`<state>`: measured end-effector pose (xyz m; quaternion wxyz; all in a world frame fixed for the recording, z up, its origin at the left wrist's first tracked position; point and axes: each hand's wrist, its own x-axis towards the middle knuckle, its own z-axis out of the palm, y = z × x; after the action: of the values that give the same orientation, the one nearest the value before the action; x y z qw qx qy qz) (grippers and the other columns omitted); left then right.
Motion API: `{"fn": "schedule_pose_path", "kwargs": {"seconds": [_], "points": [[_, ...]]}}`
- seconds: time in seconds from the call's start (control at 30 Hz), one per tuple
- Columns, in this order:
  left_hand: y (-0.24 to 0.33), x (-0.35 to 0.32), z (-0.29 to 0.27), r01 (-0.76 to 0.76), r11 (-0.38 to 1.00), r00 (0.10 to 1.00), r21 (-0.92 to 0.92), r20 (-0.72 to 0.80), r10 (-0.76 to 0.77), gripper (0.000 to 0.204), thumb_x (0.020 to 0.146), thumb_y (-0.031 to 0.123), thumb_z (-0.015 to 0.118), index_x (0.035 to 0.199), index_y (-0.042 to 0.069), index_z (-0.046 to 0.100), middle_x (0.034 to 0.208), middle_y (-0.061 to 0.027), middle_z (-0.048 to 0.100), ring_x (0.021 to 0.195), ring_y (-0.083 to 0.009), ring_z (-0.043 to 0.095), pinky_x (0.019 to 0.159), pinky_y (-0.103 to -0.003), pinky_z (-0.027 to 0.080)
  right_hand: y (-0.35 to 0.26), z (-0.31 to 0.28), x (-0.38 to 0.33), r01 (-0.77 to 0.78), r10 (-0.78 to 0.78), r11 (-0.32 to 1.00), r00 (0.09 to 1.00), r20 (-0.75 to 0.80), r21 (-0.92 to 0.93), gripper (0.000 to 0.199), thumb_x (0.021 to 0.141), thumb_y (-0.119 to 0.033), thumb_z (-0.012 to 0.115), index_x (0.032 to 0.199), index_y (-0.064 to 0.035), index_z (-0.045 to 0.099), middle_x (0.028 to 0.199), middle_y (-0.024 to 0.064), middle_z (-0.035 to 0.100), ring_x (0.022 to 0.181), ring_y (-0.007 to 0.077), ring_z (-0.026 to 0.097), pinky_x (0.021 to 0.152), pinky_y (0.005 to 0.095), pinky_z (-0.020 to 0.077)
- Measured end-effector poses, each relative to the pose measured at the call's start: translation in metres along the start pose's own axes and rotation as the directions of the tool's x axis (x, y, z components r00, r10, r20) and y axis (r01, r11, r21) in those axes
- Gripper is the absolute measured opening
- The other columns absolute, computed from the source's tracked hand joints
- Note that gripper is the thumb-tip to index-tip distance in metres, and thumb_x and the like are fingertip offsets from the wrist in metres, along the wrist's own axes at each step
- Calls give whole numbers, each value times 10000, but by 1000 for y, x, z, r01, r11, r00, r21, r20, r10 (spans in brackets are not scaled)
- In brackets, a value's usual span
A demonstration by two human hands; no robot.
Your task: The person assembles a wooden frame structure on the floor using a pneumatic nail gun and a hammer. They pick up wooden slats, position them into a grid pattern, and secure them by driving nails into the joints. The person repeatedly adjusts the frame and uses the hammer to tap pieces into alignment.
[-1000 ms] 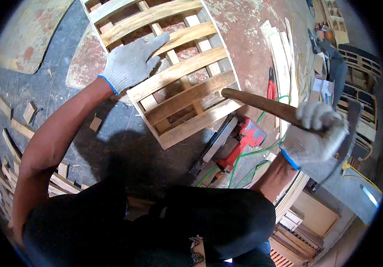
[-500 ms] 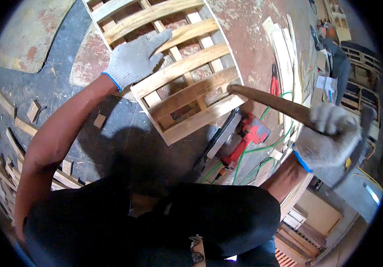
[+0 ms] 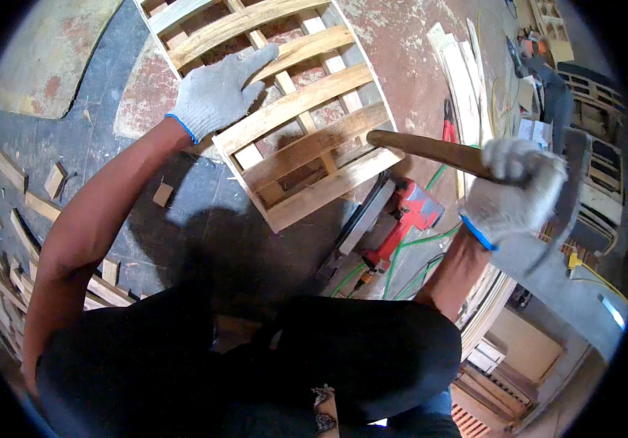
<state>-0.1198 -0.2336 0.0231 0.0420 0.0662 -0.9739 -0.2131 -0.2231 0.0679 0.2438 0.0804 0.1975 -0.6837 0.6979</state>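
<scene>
A slatted wooden pallet (image 3: 292,97) lies tilted on the floor ahead of me. My left hand (image 3: 215,95), in a grey knit glove with blue cuff, rests on its left side with fingers spread and thumb apart. My right hand (image 3: 519,191), gloved alike, is wrapped round a wooden-handled hammer (image 3: 430,155) close to its dark, curved metal head. The handle points left, and its free end shows over the pallet's near right corner; whether it touches the wood I cannot tell. Just below that corner sits a red nail gun (image 3: 410,208) with a green hose.
Wood offcuts (image 3: 9,166) lie scattered at the left, with one small block (image 3: 163,194) below my left forearm. Long pale boards (image 3: 467,95) and red-handled cutters (image 3: 449,120) are at the right. A person (image 3: 553,95) and stacked pallets (image 3: 595,182) show further off.
My right hand has moved left with the hammer, and the handle's end has shifted slightly left and up. My left hand stays on the pallet, which sits slightly higher in view.
</scene>
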Motion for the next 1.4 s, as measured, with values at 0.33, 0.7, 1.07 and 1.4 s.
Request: {"fn": "schedule_pose_path", "kwargs": {"seconds": [0.33, 0.7, 1.07, 1.4], "points": [[5, 4, -4, 41, 999, 998, -18, 58, -40, 625, 1022, 412, 569, 1615, 378, 376, 1304, -181, 680, 1036, -407, 717, 864, -509, 602, 34, -5, 15, -109, 112, 983, 994, -11, 147, 426, 1059, -268, 519, 683, -146, 359, 613, -21, 277, 514, 128, 267, 531, 340, 336], [3, -3, -9, 38, 999, 999, -32, 37, -37, 609, 1023, 418, 572, 1601, 367, 388, 1227, -204, 687, 1009, -410, 712, 857, -525, 593, -89, -54, -23, -41, 42, 999, 999, 31, -18, 410, 1056, -383, 593, 769, -126, 455, 634, -17, 375, 525, 126, 326, 509, 310, 282], [110, -3, -25, -205, 953, 975, -223, 36, 218, 494, 989, 256, 638, 1450, 93, 567, 1295, -192, 645, 1140, -404, 651, 981, -492, 536, 7, -182, -256, -478, 689, 446, 723, -51, -757, 477, 938, -119, 649, 1411, -54, 631, 1286, 166, 704, 1165, 236, 675, 973, 374, 526], [172, 69, 5, -52, 992, 874, -113, 475, 100, 550, 1005, 427, 573, 1366, 16, 627, 1281, -280, 684, 1152, -445, 672, 1007, -513, 514, 26, -179, -364, -938, 968, 225, 247, -54, -265, 438, 950, -177, 714, 1348, -53, 581, 1278, 81, 680, 1173, 225, 646, 1048, 353, 506]]}}
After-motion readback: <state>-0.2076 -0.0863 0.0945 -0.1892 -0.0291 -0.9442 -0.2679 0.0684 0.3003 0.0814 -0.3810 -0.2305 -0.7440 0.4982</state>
